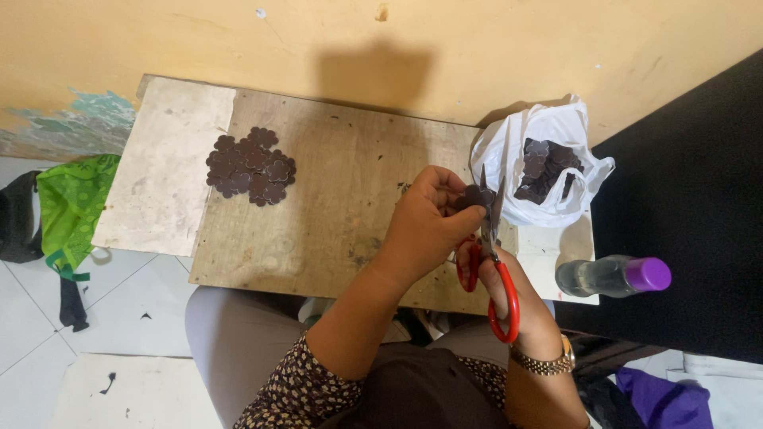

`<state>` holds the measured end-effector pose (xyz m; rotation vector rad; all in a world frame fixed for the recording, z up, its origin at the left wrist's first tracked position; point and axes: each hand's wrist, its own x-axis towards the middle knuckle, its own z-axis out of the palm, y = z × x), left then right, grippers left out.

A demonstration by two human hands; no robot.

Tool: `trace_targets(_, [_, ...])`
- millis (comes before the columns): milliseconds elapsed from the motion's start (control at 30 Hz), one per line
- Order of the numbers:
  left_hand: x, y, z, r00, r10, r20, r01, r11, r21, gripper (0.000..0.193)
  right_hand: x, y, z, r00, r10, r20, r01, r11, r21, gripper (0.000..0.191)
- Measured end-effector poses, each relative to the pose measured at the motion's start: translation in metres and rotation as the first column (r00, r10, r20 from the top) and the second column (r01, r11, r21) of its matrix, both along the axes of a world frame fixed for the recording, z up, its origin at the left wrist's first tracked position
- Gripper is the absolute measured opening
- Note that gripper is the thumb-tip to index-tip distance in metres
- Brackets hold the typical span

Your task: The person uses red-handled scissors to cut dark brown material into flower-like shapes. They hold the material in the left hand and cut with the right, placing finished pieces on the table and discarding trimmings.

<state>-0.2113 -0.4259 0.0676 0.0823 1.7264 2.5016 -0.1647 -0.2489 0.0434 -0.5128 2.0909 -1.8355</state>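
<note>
Pinching dark flower cutout [474,195] in left hand [429,222], right hand [509,286] scissors [491,246].

Bright, even light; soft wall shadow; sharp focus

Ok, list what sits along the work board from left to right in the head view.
Green cloth → pile of dark flower-shaped cutouts → left hand pinching a dark cutout → red-handled scissors in the right hand → white plastic bag of cutouts → clear bottle with a purple cap.
</note>
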Motion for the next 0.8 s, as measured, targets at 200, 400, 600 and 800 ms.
trace_targets(200, [-0.002, 0.001, -0.004, 1.000, 0.003, 0.001, -0.003, 1.000, 0.024, 0.031, -0.001, -0.001, -0.004, 0.999, -0.034, 0.008, 0.034, 0.999, 0.021, 0.060])
trace_targets(400, [-0.002, 0.000, -0.004, 1.000, 0.010, 0.008, -0.010, 1.000, 0.025, 0.031, 0.000, 0.001, -0.007, 0.997, -0.071, -0.033, 0.072, 0.997, 0.018, 0.061])
trace_targets(600, [-0.001, -0.001, -0.001, 0.999, -0.016, 0.033, 0.014, 0.996, 0.088, 0.026, 0.003, 0.005, -0.013, 0.994, -0.101, 0.044, 0.102, 0.995, -0.018, 0.058])
trace_targets(800, [0.001, 0.000, -0.005, 1.000, -0.014, -0.006, 0.014, 0.999, 0.044, 0.026, 0.004, 0.005, -0.009, 0.994, -0.094, 0.060, 0.095, 0.995, -0.006, 0.056])
